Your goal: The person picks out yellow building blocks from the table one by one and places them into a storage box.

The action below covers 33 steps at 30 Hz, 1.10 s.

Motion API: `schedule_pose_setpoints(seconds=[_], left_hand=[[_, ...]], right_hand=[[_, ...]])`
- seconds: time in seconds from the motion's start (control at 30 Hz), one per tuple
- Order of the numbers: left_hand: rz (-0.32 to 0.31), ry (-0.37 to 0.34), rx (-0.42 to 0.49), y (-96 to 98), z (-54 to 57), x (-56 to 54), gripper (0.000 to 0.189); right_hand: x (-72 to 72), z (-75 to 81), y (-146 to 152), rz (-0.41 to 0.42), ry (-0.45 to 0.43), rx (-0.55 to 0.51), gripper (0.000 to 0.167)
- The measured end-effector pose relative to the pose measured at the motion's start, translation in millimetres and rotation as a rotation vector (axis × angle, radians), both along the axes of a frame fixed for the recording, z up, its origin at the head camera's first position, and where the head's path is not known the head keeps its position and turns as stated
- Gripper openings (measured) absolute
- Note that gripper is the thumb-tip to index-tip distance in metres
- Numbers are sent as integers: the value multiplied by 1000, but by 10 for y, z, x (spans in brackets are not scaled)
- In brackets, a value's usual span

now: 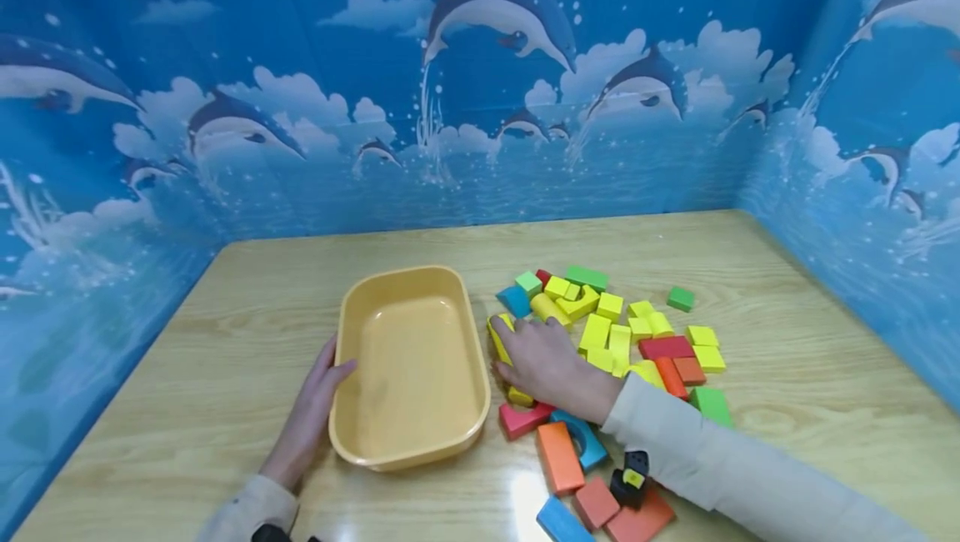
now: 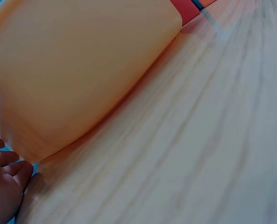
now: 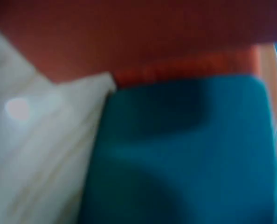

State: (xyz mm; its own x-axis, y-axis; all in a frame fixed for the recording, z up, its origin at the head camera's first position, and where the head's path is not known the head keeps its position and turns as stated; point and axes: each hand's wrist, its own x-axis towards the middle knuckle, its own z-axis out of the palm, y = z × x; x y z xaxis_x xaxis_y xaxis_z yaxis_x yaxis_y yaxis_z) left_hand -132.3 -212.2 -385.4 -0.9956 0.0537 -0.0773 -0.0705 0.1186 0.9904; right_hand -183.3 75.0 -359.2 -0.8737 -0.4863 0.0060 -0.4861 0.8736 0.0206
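Note:
My left hand holds the left rim of a yellow plastic basin, thumb over the rim and fingers along the outside. In the left wrist view those fingers are beside the basin's outer wall. Right of the basin, my right hand reaches over the wooden blocks and grips a yellow block between index finger and thumb. The palm hides part of the pile. Close before the right wrist camera lie a blue block and a red block.
Several yellow blocks lie right of my hand, with green, red and orange ones around them. Nearer me are an orange block, a blue arch and a red arch. A dolphin-print curtain borders the wooden table.

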Motion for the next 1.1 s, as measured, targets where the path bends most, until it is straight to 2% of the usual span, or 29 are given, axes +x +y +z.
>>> schedule_pose_setpoints(seconds=[0.27, 0.47, 0.6, 0.8, 0.87, 0.97, 1.1], left_hand=[[37, -50, -23, 11, 23, -5, 59], [46, -64, -36, 22, 22, -6, 59], [50, -59, -30, 25, 18, -3, 59], [48, -62, -33, 53, 6, -23, 59], [44, -67, -31, 67, 4, -33, 59], [49, -83, -52, 64, 5, -26, 60], [55, -91, -74, 39, 13, -2, 61]], right_hand=[[-55, -2, 39, -39, 24, -281, 60], [-72, 207, 92, -57, 40, -461, 59], [-41, 361, 62, 3, 117, -535, 55], [14, 491, 31, 127, 203, -586, 53], [14, 531, 37, 157, 268, -606, 44], [28, 579, 4, 205, 318, -685, 25], [139, 545, -142, 293, 265, -785, 9]])
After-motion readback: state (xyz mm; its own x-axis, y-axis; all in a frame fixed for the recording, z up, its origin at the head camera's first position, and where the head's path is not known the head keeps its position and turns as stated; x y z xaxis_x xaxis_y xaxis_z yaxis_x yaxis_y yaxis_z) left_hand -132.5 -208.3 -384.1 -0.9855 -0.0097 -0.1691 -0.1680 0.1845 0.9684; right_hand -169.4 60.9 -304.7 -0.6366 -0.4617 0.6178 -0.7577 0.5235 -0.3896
